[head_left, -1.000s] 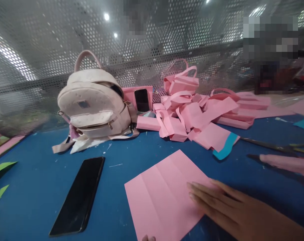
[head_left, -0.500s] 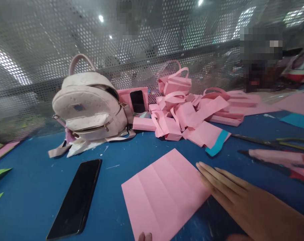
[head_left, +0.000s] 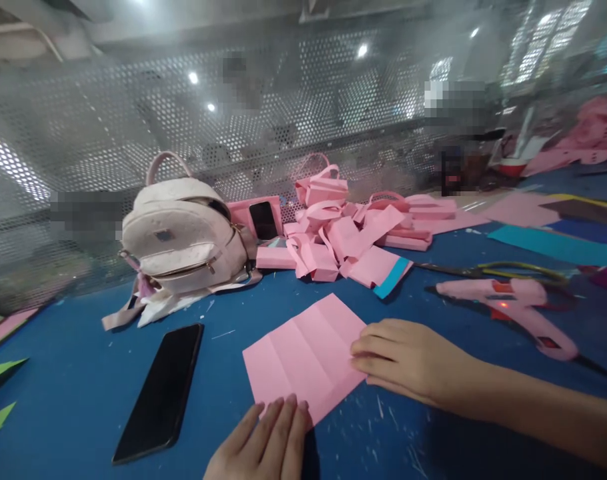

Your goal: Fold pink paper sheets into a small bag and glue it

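A creased pink sheet of paper (head_left: 308, 353) lies on the blue table, with parallel fold lines running across it. My left hand (head_left: 266, 437) has its fingers over the sheet's near edge, holding it; its thumb is hidden. At the right edge, my right hand (head_left: 408, 357) grips the paper with bent fingers, and the thumb is out of sight. Right of that hand lies a pink hot glue gun (head_left: 508, 300) with a small red light on. A black phone (head_left: 161, 393) lies to the left of the paper.
A pale backpack (head_left: 183, 233) stands at the back left. Beyond the sheet is a heap of pink paper bags (head_left: 328, 233), with a smaller phone (head_left: 263, 220) leaning nearby. Scissors (head_left: 508, 270) lie behind the glue gun. A perforated metal screen (head_left: 263, 140) runs along the back.
My left hand has come further into view over the paper's near edge. My right hand's fingers have gone from straight to bent on the right edge. The view has shifted, showing the whole glue gun.
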### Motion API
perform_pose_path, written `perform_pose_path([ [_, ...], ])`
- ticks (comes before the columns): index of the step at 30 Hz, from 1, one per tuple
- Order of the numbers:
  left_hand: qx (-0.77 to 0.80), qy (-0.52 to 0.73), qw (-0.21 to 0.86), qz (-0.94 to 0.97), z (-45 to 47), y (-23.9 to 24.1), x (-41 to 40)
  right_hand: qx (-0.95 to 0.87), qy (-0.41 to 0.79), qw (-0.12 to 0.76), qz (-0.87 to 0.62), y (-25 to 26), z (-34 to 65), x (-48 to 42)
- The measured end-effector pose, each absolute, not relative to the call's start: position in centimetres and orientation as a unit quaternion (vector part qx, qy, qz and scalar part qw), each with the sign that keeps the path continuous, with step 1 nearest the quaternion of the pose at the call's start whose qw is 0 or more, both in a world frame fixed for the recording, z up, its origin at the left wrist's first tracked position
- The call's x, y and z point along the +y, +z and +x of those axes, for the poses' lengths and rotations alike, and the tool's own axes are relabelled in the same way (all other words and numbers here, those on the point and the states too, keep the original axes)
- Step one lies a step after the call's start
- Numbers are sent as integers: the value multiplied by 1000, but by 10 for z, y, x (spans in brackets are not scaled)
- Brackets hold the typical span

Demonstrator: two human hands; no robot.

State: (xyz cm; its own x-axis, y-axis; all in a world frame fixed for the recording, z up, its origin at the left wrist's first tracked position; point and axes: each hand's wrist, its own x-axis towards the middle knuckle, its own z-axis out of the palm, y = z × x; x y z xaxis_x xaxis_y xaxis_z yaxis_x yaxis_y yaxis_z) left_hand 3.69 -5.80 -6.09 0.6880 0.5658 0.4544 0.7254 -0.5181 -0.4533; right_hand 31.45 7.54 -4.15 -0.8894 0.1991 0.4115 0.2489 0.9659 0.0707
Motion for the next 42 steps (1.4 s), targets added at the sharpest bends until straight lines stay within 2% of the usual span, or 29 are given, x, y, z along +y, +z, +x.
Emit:
perform_pose_path([
  [4,-351,-117,299,-880,34,-54,-54,-970,-87,204,-102,-35,313,70],
  [9,-376,-136,325,-857,50,-57,-54,-964,-137,210,-90,-34,308,63],
  [20,-459,-25,334,-823,89,-57,-56,-962,-207,171,-51,-32,297,48],
  [26,-497,23,305,-812,111,-39,-50,-963,-206,161,-57,-28,286,42],
  [30,-467,8,294,-834,103,-21,-47,-953,-220,192,-78,-27,287,44],
  [37,-384,-72,394,-832,59,-20,-65,-937,-244,243,-64,-23,314,40],
  [42,-390,-5,368,-844,51,-40,-86,-954,-215,209,-7,-25,323,31],
])
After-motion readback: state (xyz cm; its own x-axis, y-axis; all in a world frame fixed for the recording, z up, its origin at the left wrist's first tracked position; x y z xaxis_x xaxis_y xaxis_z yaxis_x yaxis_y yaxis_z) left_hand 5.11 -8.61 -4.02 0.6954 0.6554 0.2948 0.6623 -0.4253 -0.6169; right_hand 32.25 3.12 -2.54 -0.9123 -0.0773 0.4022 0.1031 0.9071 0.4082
